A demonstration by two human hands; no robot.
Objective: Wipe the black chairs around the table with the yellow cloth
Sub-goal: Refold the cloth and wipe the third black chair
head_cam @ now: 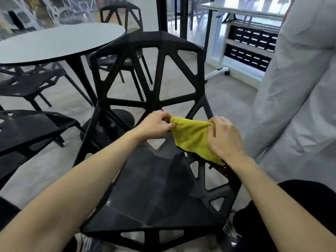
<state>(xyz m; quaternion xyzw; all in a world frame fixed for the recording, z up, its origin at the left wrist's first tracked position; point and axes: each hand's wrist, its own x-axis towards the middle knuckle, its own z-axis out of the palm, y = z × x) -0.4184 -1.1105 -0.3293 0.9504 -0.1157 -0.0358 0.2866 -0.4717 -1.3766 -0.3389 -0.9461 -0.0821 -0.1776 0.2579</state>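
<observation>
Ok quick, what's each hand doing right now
Left hand: pinching one top corner of the yellow cloth.
Right hand: gripping the cloth's other top corner, holding it above the black chair seat.

Fuzzy yellow cloth [194, 140]; matt, dusty black plastic chair [163, 193].

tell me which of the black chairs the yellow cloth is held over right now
The nearest chair, directly below the camera. Both hands, left and right, hold the yellow cloth above its seat; the others stand by the round table.
</observation>
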